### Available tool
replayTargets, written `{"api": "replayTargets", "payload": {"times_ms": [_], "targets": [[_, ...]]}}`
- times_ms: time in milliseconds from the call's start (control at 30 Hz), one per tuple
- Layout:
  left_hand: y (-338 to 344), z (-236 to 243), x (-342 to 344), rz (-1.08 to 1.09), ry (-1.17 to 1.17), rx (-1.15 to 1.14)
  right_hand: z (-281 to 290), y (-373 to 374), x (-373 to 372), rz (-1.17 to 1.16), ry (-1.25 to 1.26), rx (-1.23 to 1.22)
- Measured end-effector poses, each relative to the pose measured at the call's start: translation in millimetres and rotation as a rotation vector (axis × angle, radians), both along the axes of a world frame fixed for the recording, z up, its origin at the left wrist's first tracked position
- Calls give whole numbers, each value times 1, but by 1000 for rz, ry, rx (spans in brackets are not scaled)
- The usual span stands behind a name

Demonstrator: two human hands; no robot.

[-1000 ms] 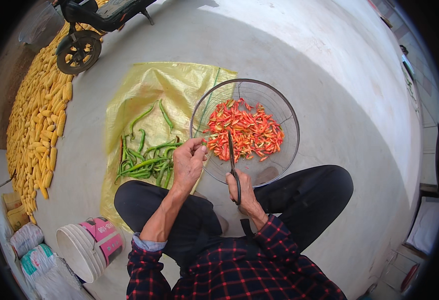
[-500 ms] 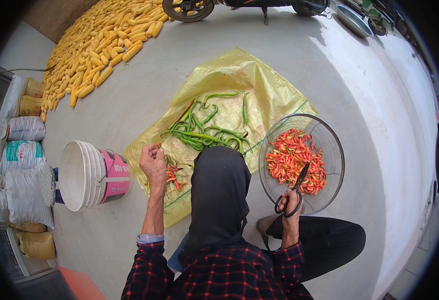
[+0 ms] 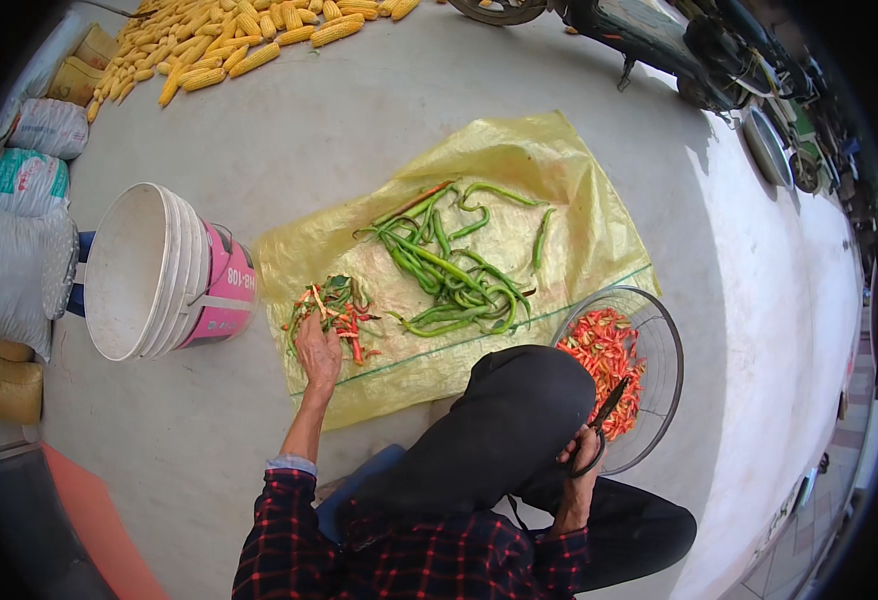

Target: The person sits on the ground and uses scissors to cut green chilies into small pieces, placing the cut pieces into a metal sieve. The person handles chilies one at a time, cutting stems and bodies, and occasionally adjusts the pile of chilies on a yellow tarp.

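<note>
My left hand (image 3: 318, 351) reaches into a small heap (image 3: 352, 322) of red peppers and leafy green bits at the left of the yellow sack (image 3: 599, 245), fingers curled on something I cannot make out. Long green peppers (image 3: 451, 270) lie loose above it. My right hand (image 3: 577, 465) grips black scissors (image 3: 611, 400), blades pointing up over a round mesh basket (image 3: 664, 325) of short red and pale pepper pieces, beside my bent knee (image 3: 529, 390), which hides part of the basket.
A white-and-pink bucket (image 3: 124, 270) stands left of the sack, with stacked bags (image 3: 9, 265) behind it. Corn cobs (image 3: 219, 50) are heaped at the back. A scooter (image 3: 659, 50) and metal basin (image 3: 764, 150) are at back right. Concrete floor (image 3: 189, 420) surrounds the sack.
My view has swung left. My left hand has left the basket and come down into the small heap. The scissors remain in my right hand, and my raised knee now overlaps the basket.
</note>
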State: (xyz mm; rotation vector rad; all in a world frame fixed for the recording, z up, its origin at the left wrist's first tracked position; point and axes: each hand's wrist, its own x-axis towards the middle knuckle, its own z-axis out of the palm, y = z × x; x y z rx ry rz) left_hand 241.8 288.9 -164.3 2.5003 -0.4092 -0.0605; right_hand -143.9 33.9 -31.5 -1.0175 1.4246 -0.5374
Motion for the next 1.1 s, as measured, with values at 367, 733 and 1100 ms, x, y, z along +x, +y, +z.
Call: {"api": "replayTargets", "payload": {"times_ms": [367, 733, 1100], "targets": [[-148, -10, -67, -981, -261, 307, -24, 15, 2, 426, 230, -412], [-237, -28, -54, -1047, -354, 396, -43, 10, -4, 497, 245, -489], [-308, 47, -26, -1216, -379, 251, -63, 4, -9, 312, 236, -171]]}}
